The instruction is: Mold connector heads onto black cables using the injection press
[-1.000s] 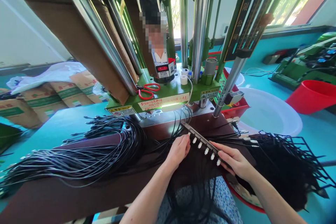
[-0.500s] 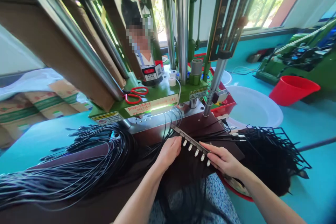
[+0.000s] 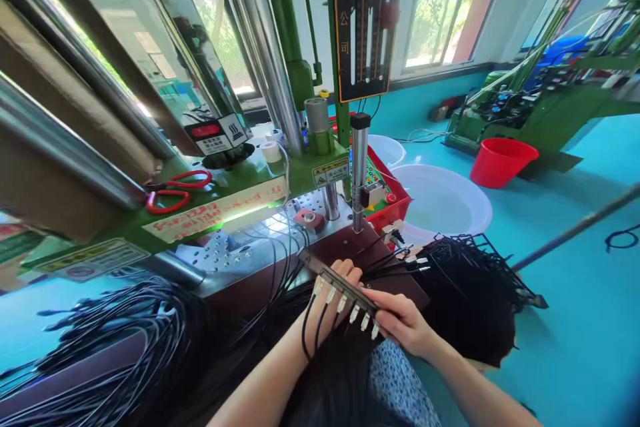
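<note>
From my head view, I have the metal bar [image 3: 341, 285] up in front of me, slanting down toward my right, above the near part of the table [image 3: 345, 247]. My right hand [image 3: 407, 323] grasps its lower end, thumb and fingers pinching it. My left hand [image 3: 345, 269] is behind the bar with its fingers curled and showing past the bar's far edge; the bar hides much of it, so I cannot tell whether it grips anything. A row of six silvery connectors [image 3: 354, 313] sticks out along the bar's near edge, and black cables [image 3: 306, 327] curve down from the leftmost ones across my left wrist. Just beyond the hands, to the right, more pale plug ends [image 3: 423, 263] lie near a dark heap of black strands [image 3: 465, 307]. A thick bundle of black cables [image 3: 155, 333] lies to my left. Ahead stands the green press [image 3: 306, 181], with red-handled scissors [image 3: 170, 200] resting on it (beside a roll of white tape [image 3: 271, 151], by the look of it). Farther right, a white tub [image 3: 443, 200] and a red bucket [image 3: 500, 163] sit on the blue floor [image 3: 565, 213].
</note>
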### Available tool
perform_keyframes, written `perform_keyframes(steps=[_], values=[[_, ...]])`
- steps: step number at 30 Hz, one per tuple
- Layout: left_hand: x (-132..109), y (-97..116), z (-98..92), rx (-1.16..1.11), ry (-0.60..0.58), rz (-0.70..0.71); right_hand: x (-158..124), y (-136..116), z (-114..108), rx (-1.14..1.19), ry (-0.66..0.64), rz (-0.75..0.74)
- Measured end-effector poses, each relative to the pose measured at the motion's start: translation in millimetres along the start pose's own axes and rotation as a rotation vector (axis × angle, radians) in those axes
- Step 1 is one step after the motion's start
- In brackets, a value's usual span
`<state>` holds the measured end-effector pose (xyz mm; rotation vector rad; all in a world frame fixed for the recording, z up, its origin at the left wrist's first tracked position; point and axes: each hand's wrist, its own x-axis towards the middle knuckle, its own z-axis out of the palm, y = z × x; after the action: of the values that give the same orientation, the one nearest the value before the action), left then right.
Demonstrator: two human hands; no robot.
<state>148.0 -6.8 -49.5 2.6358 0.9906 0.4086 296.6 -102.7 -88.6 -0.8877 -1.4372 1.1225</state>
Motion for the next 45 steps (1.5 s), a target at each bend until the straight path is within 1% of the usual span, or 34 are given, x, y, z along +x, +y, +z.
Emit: perform_keyframes(steps=[1, 3, 4, 6, 9, 11, 13, 14, 15, 18, 22, 24, 27, 30, 34, 38, 42, 44, 45], values=[[7, 4, 7.1, 0.067, -0.08, -0.004, 0, 1, 0, -0.017, -0.006, -0.028], [19, 8, 16.3, 0.087, -0.21, -0.049, 1, 3, -1, -0.013, -0.021, -0.066], [24, 9, 18.1, 0.089, -0.233, -0.066, 1, 3, -1, -0.004, -0.031, -0.073], [32, 6, 16.9, 0.069, -0.243, -0.093, 1, 4, -2, 0.005, -0.05, -0.077], [41, -1, 7.7, -0.003, -0.29, -0.123, 1, 4, -2, -0.009, -0.062, -0.072], [46, -4, 1.2, 0.011, -0.25, -0.11, 1, 4, -3, -0.026, -0.061, -0.069], [49, -5, -2.7, 0.104, -0.169, -0.088, 1, 3, -3, -0.048, -0.064, -0.085], [49, -4, -3.3, 0.157, -0.148, -0.084, 2, 4, -4, -0.054, -0.066, -0.099], [49, -2, -3.0, 0.2, -0.148, -0.086, 2, 4, -4, -0.055, -0.069, -0.11], [45, 5, 2.3, 0.239, -0.217, -0.107, 2, 5, -4, -0.058, -0.073, -0.109], [43, 13, 10.5, 0.257, -0.312, -0.016, 1, 6, -4, -0.066, -0.068, -0.114], [46, 15, 11.9, 0.239, -0.336, -0.008, 2, 5, -4, -0.063, -0.065, -0.112], [50, 18, 11.4, 0.191, -0.324, -0.027, 2, 3, -3, -0.058, -0.061, -0.099], [51, 23, 13.3, 0.183, -0.286, -0.007, 3, 1, -3, -0.073, -0.053, -0.078], [49, 28, 24.8, 0.185, -0.183, 0.017, 4, 0, -2, -0.054, -0.062, -0.095], [49, 28, 35.1, 0.227, -0.195, 0.041, 5, 3, -3, -0.027, -0.06, -0.109], [53, 26, 33.8, 0.175, -0.222, 0.047, 3, 4, -2, 0.0, -0.049, -0.056], [49, 21, 30.2, 0.17, -0.218, 0.038, 2, 1, -1, 0.063, -0.035, 0.031], [44, 17, 28.0, 0.186, -0.193, 0.022, 3, -1, 0, 0.108, -0.023, 0.091]])
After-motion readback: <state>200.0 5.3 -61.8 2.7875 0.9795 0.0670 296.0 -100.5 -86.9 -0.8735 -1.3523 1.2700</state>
